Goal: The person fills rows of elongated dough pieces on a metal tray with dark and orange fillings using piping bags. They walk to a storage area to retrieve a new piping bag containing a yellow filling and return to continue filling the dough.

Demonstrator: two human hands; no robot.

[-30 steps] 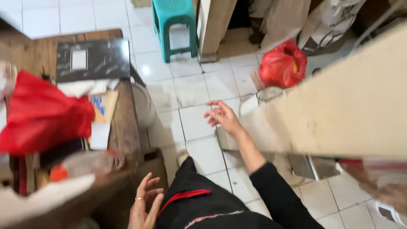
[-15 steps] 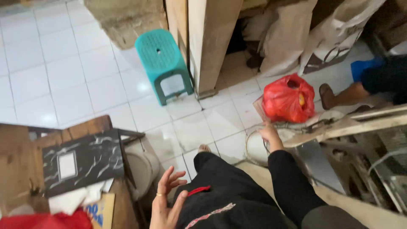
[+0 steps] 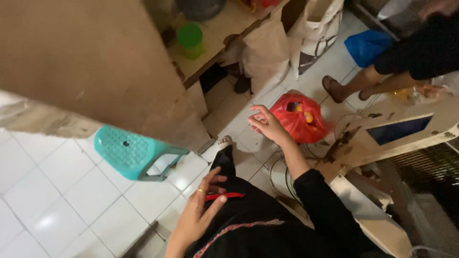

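Reaching toward red bag [image 3: 297, 123] with right hand [image 3: 266, 125], fingers spread, empty; left hand [image 3: 200, 215] loose on lap. Risked tipping bag, spilling contents onto floor [image 3: 62, 200].

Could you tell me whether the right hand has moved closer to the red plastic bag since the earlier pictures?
Yes. The right hand now hangs open right beside the red plastic bag; a second ago it was clearly apart from it.
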